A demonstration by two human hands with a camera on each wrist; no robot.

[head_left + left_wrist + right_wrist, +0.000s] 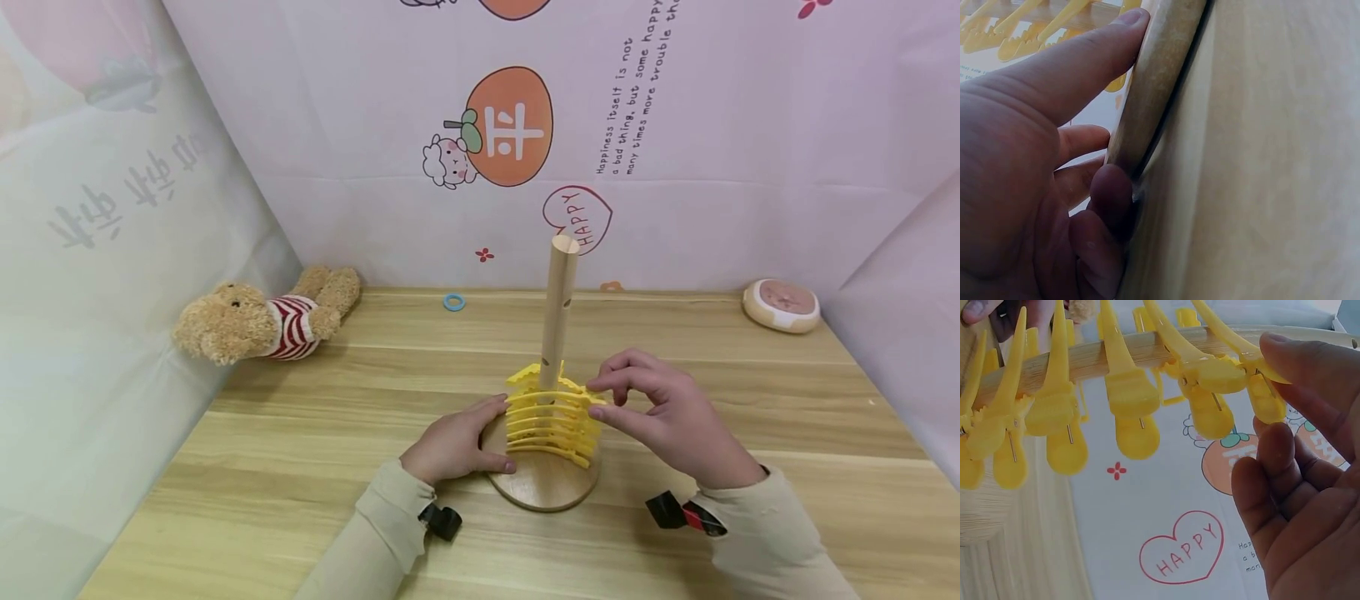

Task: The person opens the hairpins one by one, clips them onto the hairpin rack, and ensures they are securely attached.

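Observation:
A wooden stand has an upright post (561, 300) with small holes and a round base (543, 492). Several yellow alligator hair clips (545, 422) are stacked one above another along the lower post. At the base's left edge, my left hand (453, 443) grips the rim, thumb on top and fingers curled at the side, as the left wrist view shows. My right hand (673, 417) pinches the handle end of the topmost hair clip (1266, 400) between thumb and fingers. In the right wrist view the clips sit in a row across the post.
On the wooden table (315, 483), a teddy bear (270, 321) in a striped shirt lies at the back left. A small blue ring (453, 302) is near the back edge. A rounded cream-and-pink object (782, 305) stands at the back right. Printed cloth (360, 108) hangs behind.

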